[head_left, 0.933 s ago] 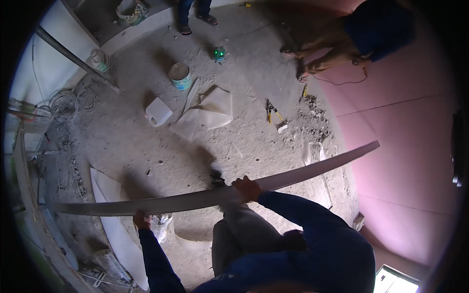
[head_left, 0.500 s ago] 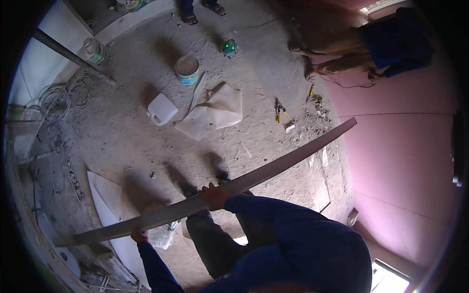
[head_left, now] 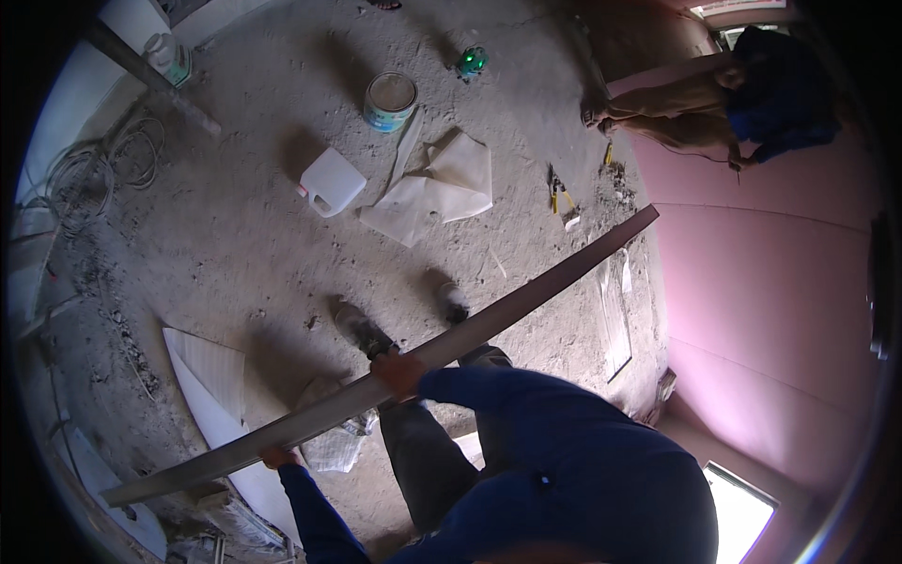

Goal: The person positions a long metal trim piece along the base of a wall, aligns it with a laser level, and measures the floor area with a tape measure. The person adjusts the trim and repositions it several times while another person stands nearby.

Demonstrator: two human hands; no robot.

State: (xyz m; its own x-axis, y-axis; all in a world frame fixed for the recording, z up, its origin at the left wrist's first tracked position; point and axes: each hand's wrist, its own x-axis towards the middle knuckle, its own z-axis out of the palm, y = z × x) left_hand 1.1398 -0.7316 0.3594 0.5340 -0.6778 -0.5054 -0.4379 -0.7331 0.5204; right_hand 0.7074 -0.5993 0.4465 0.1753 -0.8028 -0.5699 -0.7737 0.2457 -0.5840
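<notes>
Head view: a long, narrow, grey flat strip (head_left: 507, 307) slants from lower left to upper right across the person's legs, above the rough grey floor (head_left: 272, 254). The left hand (head_left: 278, 458) has its grip closed on the strip's lower edge; the right hand (head_left: 399, 374) grips it nearer mid-length. Beyond lie a white plastic jug (head_left: 334, 180), a crumpled cream sheet (head_left: 470, 179) and yellow-handled pliers (head_left: 562, 199); a pink wall (head_left: 761, 273) stands at right.

An indoor building site, judging by the rough, dusty floor (head_left: 272, 258), loose debris (head_left: 620, 183), bucket (head_left: 385, 117) and seamed pink wall (head_left: 761, 273).
</notes>
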